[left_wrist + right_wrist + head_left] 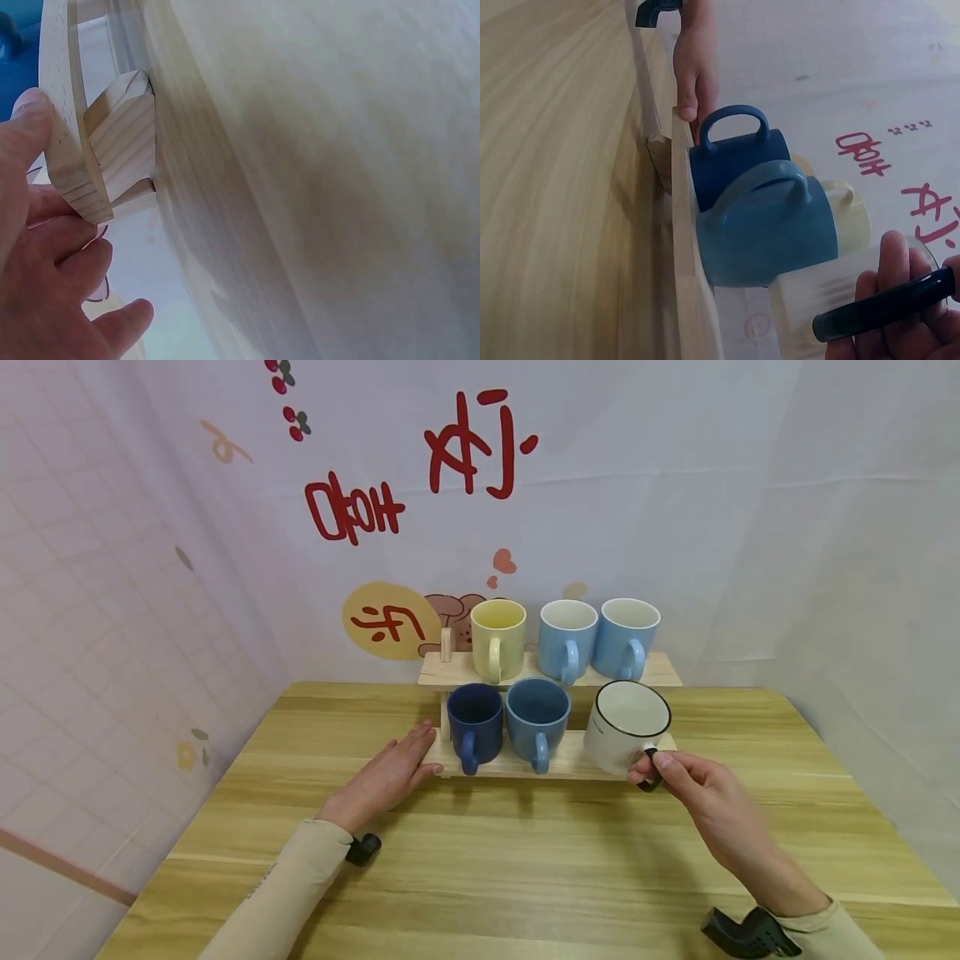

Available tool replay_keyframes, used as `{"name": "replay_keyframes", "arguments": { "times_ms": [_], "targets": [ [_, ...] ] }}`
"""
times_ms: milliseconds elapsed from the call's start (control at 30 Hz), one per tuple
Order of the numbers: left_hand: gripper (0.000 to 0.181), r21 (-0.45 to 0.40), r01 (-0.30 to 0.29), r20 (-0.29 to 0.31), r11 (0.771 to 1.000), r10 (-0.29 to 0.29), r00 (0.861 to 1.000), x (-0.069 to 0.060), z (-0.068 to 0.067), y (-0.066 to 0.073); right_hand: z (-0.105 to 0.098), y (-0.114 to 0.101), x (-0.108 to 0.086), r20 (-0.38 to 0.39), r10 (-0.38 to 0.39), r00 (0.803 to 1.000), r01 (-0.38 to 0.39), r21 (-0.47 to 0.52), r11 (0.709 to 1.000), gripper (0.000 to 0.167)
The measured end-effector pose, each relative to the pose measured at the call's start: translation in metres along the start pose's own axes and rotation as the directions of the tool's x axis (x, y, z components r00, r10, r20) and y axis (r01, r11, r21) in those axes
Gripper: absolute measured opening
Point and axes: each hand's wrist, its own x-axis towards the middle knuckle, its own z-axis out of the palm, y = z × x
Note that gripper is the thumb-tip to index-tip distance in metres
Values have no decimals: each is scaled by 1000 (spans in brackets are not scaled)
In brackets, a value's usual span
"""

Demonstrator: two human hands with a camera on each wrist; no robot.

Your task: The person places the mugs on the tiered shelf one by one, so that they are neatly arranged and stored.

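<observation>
My right hand (716,802) pinches the black handle of a white enamel-style mug (618,743) with a dark rim. The mug is over the right part of the lower tier of a wooden shelf (577,767); in the right wrist view its base appears apart from the board. My left hand (386,777) rests against the shelf's left end, fingers extended, thumb at the front corner. Beside the white mug on that tier stand a teal-blue mug (537,727) and a navy mug (480,722), handles facing me.
On the upper tier stand a yellow mug (498,643) and two light blue mugs, one in the middle (566,639) and one at the right (622,639). The shelf is on a wood-grain table (525,868). Behind it hangs a white printed cloth (637,485).
</observation>
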Motion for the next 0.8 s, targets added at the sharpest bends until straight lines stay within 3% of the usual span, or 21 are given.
{"name": "replay_keyframes", "arguments": {
  "times_ms": [367,800],
  "targets": [
    [71,10,-11,-7,1000,11,1000,0,1,1,18,12,11,-105,91,990,-92,-11,996,42],
    [72,1,-2,-12,1000,2,1000,-1,2,-1,35,27,23,-143,143,979,-145,-7,989,46]
  ]
}}
